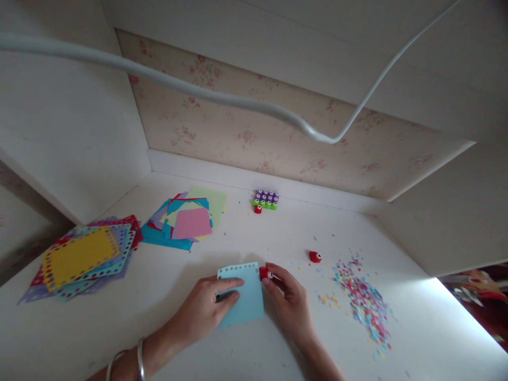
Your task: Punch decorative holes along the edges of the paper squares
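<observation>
A light blue paper sheet (250, 301) with a row of punched holes along its far edge is gripped at its left side by my left hand (210, 301), thumb and fingers pinching it. A small red punch (265, 273) sits at the sheet's upper right edge, between the thumb and index finger of my right hand (289, 296). Another red punch (315, 257) lies on the table to the right of that hand. The underside of the sheet is hidden.
Punched coloured sheets (81, 256) lie at the left, beside a stack of plain coloured papers (193, 223). Purple and green punches (266, 198) stand near the back, with a red punch (257, 209) in front. Paper confetti (365, 299) covers the right. A white cable (238, 101) crosses overhead.
</observation>
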The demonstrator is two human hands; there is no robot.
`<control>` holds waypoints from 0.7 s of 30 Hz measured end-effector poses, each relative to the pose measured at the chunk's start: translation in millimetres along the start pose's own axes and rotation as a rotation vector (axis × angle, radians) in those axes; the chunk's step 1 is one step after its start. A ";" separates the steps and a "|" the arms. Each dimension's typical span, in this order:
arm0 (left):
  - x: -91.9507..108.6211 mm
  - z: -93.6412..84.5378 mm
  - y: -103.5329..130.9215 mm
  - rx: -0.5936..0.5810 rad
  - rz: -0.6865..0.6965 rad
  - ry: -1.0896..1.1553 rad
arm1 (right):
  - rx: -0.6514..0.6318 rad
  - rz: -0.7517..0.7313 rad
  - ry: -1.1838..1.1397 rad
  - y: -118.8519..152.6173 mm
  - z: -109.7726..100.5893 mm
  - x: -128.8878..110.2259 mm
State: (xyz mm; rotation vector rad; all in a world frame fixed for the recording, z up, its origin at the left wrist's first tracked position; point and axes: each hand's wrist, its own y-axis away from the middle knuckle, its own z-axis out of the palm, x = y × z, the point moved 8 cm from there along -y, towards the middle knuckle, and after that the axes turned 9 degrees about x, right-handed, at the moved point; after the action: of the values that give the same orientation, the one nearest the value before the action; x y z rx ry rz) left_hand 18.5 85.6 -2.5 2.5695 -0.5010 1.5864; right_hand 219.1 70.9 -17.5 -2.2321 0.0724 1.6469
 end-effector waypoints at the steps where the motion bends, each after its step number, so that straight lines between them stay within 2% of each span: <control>1: -0.4 0.3 0.2 -0.002 -0.002 -0.002 | 0.001 -0.008 0.006 -0.1 -0.1 -0.8; 14: 3.0 1.9 0.7 -0.007 0.038 -0.024 | 0.009 -0.148 0.165 3.3 -0.6 -14.4; 21: -1.3 1.7 0.1 -0.009 -0.008 0.004 | 0.018 -0.238 0.228 4.0 -2.4 -23.2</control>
State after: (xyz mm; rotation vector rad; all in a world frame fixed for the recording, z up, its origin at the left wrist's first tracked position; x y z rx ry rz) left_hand 19.4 85.4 -4.5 2.5584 -0.4961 1.5830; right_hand 212.9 62.4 3.6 -2.3049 -0.1153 1.2612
